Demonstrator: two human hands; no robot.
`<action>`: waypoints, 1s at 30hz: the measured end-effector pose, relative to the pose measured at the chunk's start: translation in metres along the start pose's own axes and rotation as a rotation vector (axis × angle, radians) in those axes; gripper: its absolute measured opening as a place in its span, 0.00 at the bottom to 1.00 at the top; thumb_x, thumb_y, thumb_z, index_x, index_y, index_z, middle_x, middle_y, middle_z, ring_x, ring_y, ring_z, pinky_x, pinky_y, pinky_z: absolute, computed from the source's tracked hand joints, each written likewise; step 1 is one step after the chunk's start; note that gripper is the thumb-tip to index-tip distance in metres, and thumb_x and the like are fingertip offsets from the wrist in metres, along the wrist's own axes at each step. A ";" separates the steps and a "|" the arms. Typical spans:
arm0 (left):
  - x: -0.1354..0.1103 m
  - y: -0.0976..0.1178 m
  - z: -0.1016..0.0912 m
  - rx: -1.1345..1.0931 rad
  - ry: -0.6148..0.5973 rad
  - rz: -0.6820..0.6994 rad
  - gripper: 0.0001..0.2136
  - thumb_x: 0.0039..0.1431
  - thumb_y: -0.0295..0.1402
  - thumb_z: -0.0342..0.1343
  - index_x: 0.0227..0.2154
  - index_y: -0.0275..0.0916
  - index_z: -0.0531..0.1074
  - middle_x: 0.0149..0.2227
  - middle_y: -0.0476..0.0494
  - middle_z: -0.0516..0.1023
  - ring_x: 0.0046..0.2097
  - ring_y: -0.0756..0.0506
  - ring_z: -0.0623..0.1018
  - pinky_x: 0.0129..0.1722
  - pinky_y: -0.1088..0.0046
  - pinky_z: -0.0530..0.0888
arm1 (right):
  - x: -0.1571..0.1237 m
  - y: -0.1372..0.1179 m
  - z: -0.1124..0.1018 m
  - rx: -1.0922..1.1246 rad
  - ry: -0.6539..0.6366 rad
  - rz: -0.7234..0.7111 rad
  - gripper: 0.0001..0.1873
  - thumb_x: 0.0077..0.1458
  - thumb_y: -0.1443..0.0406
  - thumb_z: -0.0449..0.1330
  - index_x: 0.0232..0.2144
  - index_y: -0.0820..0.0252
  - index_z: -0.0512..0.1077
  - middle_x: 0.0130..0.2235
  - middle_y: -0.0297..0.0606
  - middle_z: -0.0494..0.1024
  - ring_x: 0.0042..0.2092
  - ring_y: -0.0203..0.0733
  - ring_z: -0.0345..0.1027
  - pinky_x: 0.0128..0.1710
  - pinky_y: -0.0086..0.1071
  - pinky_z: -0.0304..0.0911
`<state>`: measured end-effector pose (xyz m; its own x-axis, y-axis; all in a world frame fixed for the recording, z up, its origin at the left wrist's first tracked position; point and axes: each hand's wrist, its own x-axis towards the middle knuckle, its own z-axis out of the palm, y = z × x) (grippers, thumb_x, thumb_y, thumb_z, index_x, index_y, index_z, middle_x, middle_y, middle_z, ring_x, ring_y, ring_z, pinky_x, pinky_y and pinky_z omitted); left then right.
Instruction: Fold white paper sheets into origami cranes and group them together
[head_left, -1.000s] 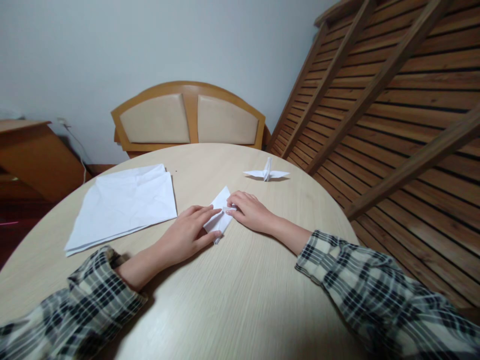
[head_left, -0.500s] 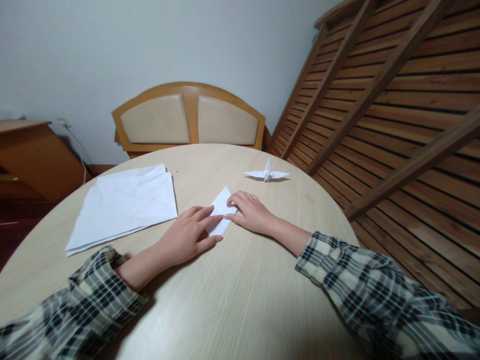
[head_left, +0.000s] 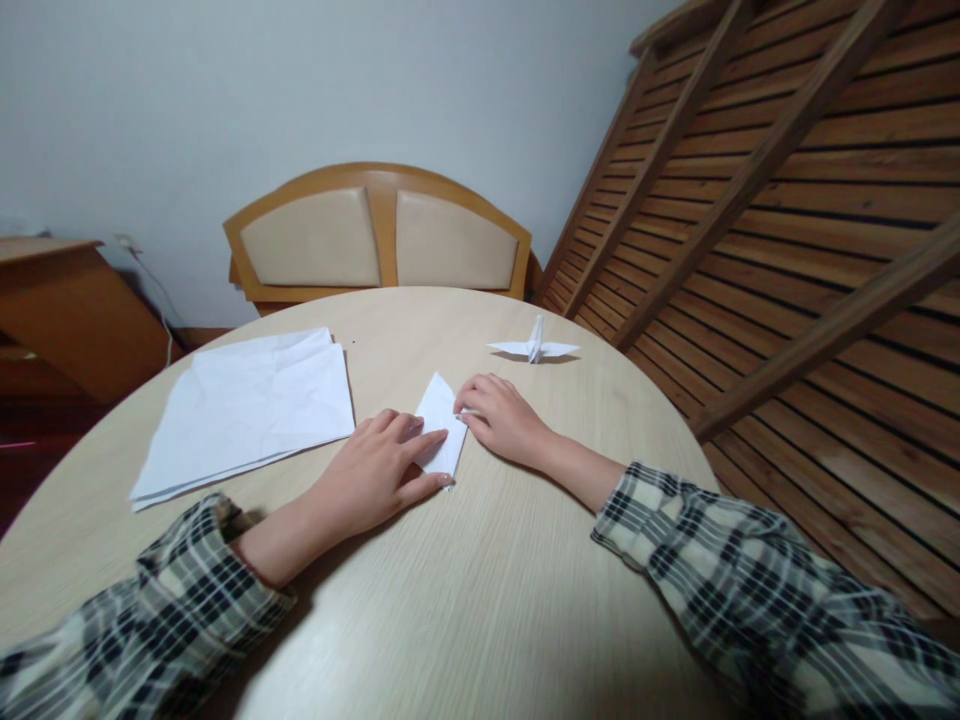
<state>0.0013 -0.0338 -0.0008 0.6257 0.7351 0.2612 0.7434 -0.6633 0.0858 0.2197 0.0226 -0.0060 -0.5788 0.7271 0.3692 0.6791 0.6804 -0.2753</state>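
A small piece of folded white paper [head_left: 441,410], roughly diamond-shaped, lies on the table between my two hands. My left hand [head_left: 375,465] rests on its left side, fingers stretched out: the index fingertip presses near the middle and the thumb tip is at the bottom point. At the paper's right edge, my right hand [head_left: 501,415] pinches a small flap between thumb and curled fingers. Beyond my right hand stands a white origami crane [head_left: 535,345] with its wings spread.
A stack of large white paper sheets [head_left: 247,410] lies at the left of the round wooden table [head_left: 480,600]. A headboard [head_left: 386,235] with two cream panels stands behind it. Slatted wooden boards [head_left: 765,250] lean on the right, and a brown cabinet [head_left: 67,310] stands far left.
The folded paper has turned slightly, its top point shifting left and its bottom point right. My right fingers have moved from lying across its right part to its right edge.
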 end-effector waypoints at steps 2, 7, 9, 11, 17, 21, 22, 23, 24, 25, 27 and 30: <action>0.001 -0.002 0.000 -0.040 0.017 -0.007 0.24 0.62 0.52 0.49 0.53 0.43 0.71 0.47 0.37 0.74 0.48 0.36 0.70 0.48 0.54 0.68 | -0.001 -0.002 0.000 0.011 -0.044 -0.072 0.08 0.60 0.68 0.54 0.38 0.57 0.74 0.42 0.40 0.73 0.48 0.45 0.63 0.50 0.39 0.54; 0.003 -0.021 0.005 -0.195 0.076 -0.117 0.15 0.67 0.37 0.44 0.49 0.40 0.71 0.41 0.40 0.77 0.44 0.40 0.72 0.46 0.58 0.71 | -0.002 -0.002 0.002 0.023 -0.083 -0.093 0.09 0.61 0.67 0.55 0.41 0.57 0.74 0.43 0.40 0.73 0.48 0.44 0.63 0.49 0.38 0.54; 0.003 -0.032 0.008 -0.150 0.129 -0.188 0.12 0.64 0.32 0.45 0.44 0.39 0.72 0.39 0.40 0.77 0.42 0.39 0.72 0.44 0.57 0.70 | -0.002 0.000 0.002 0.030 -0.088 -0.090 0.09 0.61 0.67 0.55 0.41 0.57 0.74 0.43 0.39 0.73 0.48 0.44 0.63 0.49 0.38 0.54; 0.002 -0.039 0.010 -0.070 0.149 -0.253 0.11 0.62 0.29 0.46 0.39 0.39 0.73 0.38 0.38 0.76 0.42 0.39 0.71 0.43 0.57 0.70 | -0.002 0.001 0.002 0.034 -0.091 -0.090 0.09 0.61 0.67 0.55 0.41 0.57 0.74 0.43 0.39 0.73 0.48 0.44 0.63 0.48 0.38 0.54; 0.002 -0.040 0.011 -0.043 0.181 -0.246 0.12 0.57 0.23 0.45 0.30 0.39 0.74 0.40 0.38 0.74 0.45 0.37 0.69 0.45 0.56 0.68 | -0.004 0.002 0.002 0.040 -0.101 -0.092 0.10 0.62 0.67 0.54 0.41 0.57 0.74 0.43 0.40 0.73 0.48 0.44 0.63 0.49 0.38 0.54; 0.005 -0.037 0.012 -0.150 0.202 -0.184 0.11 0.56 0.22 0.46 0.29 0.39 0.72 0.42 0.38 0.74 0.46 0.38 0.69 0.47 0.56 0.68 | -0.003 0.002 0.000 0.038 -0.111 -0.068 0.10 0.61 0.69 0.55 0.41 0.58 0.75 0.44 0.40 0.74 0.48 0.44 0.64 0.48 0.38 0.54; 0.005 -0.036 0.012 -0.182 0.208 -0.165 0.10 0.56 0.22 0.46 0.30 0.39 0.71 0.42 0.38 0.74 0.47 0.38 0.70 0.47 0.55 0.68 | -0.003 0.003 0.000 0.041 -0.112 -0.062 0.10 0.61 0.70 0.55 0.41 0.58 0.75 0.43 0.40 0.74 0.48 0.44 0.65 0.49 0.38 0.54; 0.005 -0.036 0.013 -0.208 0.216 -0.141 0.10 0.55 0.22 0.46 0.30 0.39 0.70 0.42 0.39 0.73 0.47 0.38 0.70 0.47 0.55 0.68 | -0.002 0.003 0.001 0.045 -0.112 -0.057 0.10 0.61 0.70 0.55 0.40 0.58 0.75 0.43 0.40 0.74 0.48 0.44 0.65 0.49 0.38 0.54; 0.005 -0.036 0.013 -0.228 0.224 -0.114 0.09 0.55 0.21 0.46 0.31 0.39 0.69 0.42 0.39 0.73 0.47 0.39 0.70 0.48 0.55 0.68 | -0.002 0.004 0.001 0.051 -0.110 -0.055 0.09 0.61 0.70 0.55 0.40 0.58 0.75 0.43 0.40 0.75 0.48 0.43 0.65 0.49 0.38 0.54; 0.004 -0.035 0.013 -0.243 0.229 -0.086 0.08 0.54 0.21 0.47 0.32 0.39 0.68 0.43 0.39 0.73 0.48 0.39 0.70 0.48 0.55 0.68 | -0.002 0.005 0.002 0.058 -0.107 -0.055 0.09 0.61 0.71 0.55 0.40 0.58 0.75 0.43 0.39 0.75 0.48 0.43 0.66 0.49 0.37 0.55; 0.003 -0.034 0.012 -0.258 0.226 -0.040 0.07 0.55 0.23 0.48 0.33 0.40 0.67 0.45 0.40 0.72 0.50 0.39 0.69 0.50 0.55 0.67 | -0.001 0.007 0.004 0.068 -0.103 -0.060 0.09 0.61 0.70 0.55 0.39 0.57 0.75 0.43 0.39 0.75 0.47 0.42 0.66 0.49 0.37 0.55; 0.003 -0.033 0.011 -0.263 0.219 -0.032 0.05 0.55 0.27 0.53 0.35 0.41 0.65 0.45 0.41 0.72 0.51 0.39 0.69 0.51 0.55 0.67 | -0.001 0.009 0.005 0.076 -0.101 -0.074 0.09 0.61 0.70 0.55 0.39 0.57 0.75 0.43 0.39 0.75 0.47 0.42 0.67 0.49 0.36 0.55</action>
<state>-0.0191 -0.0083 -0.0139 0.5167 0.7272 0.4520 0.6576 -0.6751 0.3344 0.2244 0.0285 -0.0131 -0.6712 0.6774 0.3010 0.5987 0.7348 -0.3187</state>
